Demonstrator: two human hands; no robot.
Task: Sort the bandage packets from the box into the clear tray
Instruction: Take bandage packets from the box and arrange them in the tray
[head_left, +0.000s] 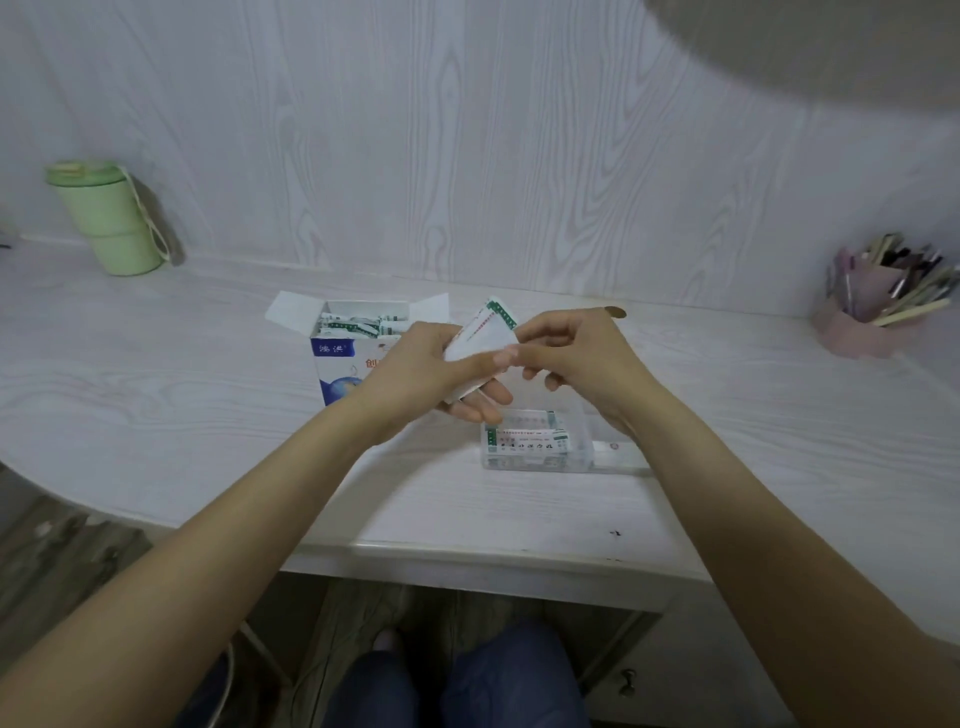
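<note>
While both hands meet above the bench (208, 415), a small stack of bandage packets (480, 340) sits tilted between them: the left hand (426, 376) cradles it from below with thumb across the front, and the right hand (566, 353) pinches its near edge. Just beneath lies the clear tray (576, 457), already holding packets. Behind the left hand stands the open box (337, 353), more packets inside. A green cup (109, 218) and a pink pen holder (862, 322) stand well apart at either end.

Box (340, 358) left of, seemingly behind, tray (576, 457)
</note>
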